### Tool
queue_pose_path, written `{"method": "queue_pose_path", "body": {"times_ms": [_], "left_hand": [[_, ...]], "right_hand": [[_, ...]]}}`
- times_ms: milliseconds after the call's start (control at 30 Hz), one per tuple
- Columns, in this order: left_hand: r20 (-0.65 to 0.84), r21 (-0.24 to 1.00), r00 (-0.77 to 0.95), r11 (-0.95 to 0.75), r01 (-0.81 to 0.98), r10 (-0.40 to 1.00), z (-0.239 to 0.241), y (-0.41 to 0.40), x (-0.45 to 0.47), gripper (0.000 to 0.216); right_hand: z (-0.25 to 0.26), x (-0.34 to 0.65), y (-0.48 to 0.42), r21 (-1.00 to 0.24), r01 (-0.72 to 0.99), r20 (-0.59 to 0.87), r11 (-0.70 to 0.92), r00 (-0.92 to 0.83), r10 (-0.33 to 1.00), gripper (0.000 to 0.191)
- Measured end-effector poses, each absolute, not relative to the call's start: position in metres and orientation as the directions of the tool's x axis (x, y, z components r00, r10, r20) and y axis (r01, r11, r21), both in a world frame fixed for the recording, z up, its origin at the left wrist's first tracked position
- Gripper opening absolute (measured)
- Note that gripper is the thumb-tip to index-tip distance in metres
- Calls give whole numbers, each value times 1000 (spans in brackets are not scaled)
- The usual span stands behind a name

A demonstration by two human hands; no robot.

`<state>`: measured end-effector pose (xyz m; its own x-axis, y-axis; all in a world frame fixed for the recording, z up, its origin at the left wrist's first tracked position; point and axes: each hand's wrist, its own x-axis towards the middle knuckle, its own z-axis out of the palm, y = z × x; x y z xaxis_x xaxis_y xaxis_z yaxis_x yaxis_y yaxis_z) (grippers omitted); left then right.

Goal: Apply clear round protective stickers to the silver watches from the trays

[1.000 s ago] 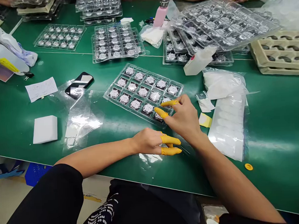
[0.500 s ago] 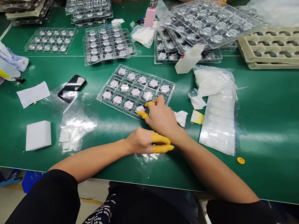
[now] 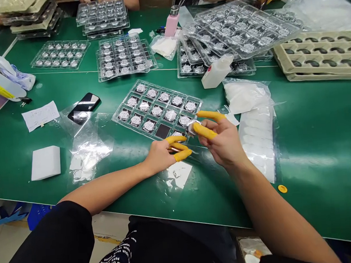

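Observation:
In my right hand (image 3: 223, 139), a watch head (image 3: 190, 128) is pinched between fingertips covered by yellow finger cots. It hovers over the near right corner of a clear plastic tray (image 3: 120, 120) that carries rows of silver watch heads. One pocket (image 3: 163, 131) in the tray's front row shows only its dark bottom. My left hand (image 3: 167, 152), also in yellow finger cots, is beside the tray's front edge. Its fingers are closed around something thin that I cannot make out. Below them lies a clear plastic bag (image 3: 177, 174) with a white piece in it.
More trays of watch heads (image 3: 120, 58) stand behind, with a tall stack (image 3: 240, 30) at back right. Around me lie a phone (image 3: 84, 107), a white block (image 3: 45, 162), a white bottle (image 3: 217, 71), plastic sleeves (image 3: 257, 143) and a pulp tray (image 3: 296, 75). Other people's hands work across the table.
My right hand has lifted a watch head out of the tray's front row and moved right with it. My left hand has left my right wrist and its fingers have closed near the tray.

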<state>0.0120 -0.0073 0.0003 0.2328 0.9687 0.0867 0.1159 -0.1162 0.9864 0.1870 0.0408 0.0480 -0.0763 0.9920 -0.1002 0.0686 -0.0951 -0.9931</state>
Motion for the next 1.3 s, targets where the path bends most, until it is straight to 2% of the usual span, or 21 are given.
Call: {"method": "queue_pose_path", "body": {"times_ms": [100, 167, 300, 467, 533, 600, 667, 733, 900, 1000, 1100, 1300], "left_hand": [[14, 999, 258, -25, 41, 966, -1, -2, 11, 75], [35, 997, 280, -51, 49, 959, -3, -2, 11, 82], [11, 994, 275, -40, 101, 961, -3, -3, 8, 69], [-41, 994, 319, 6, 111, 947, -1, -3, 7, 64], [-66, 994, 313, 35, 104, 948, 1, -3, 8, 60], [-103, 994, 286, 92, 53, 953, 2, -3, 9, 59], [-146, 988, 251, 156, -22, 957, 4, -1, 10, 60], [-182, 975, 226, 205, -84, 957, 5, 0, 11, 61], [-213, 961, 223, 246, -130, 951, 8, 2, 11, 63], [-211, 963, 217, 241, -123, 953, 6, 2, 10, 63], [-217, 962, 248, 250, -111, 944, 4, 3, 11, 64], [-235, 949, 257, 278, -146, 937, 2, 5, 11, 68]], "right_hand": [[56, 205, 28, -963, 7, -267, -270, -186, 946, 71], [56, 205, 23, -934, 48, -354, -354, -253, 900, 78], [48, 196, 23, -909, 53, -410, -412, -284, 867, 76], [43, 199, 26, -900, 110, -433, -422, -344, 833, 74], [48, 211, 29, -927, 202, -372, -317, -373, 850, 67], [54, 231, 36, -935, 342, -216, -94, -338, 916, 55], [56, 255, 45, -860, 494, -15, 129, -278, 961, 42], [51, 274, 56, -771, 585, 90, 252, -292, 952, 35], [30, 280, 66, -708, 638, 43, 302, -388, 921, 35], [34, 257, 55, -732, 581, 165, 356, -356, 920, 26], [40, 228, 38, -759, 459, 273, 462, -421, 865, 18], [35, 207, 29, -614, 535, 336, 580, -487, 806, 16]]}}
